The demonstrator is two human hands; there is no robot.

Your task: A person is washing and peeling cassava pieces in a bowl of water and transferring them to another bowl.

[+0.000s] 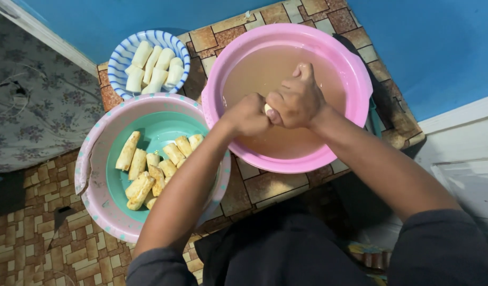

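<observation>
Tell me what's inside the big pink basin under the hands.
The pink basin holds cloudy brownish water. Above it, the left hand and right hand grip a pale peeled piece, mostly covered. The murky water hides the bottom.

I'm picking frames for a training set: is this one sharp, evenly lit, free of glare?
Head view: mostly sharp; the left hand and right hand over the pink basin are slightly soft. Light is even, without harsh glare; the murky water has a dull sheen. Bottom edge and floor at left fall dark.
</observation>
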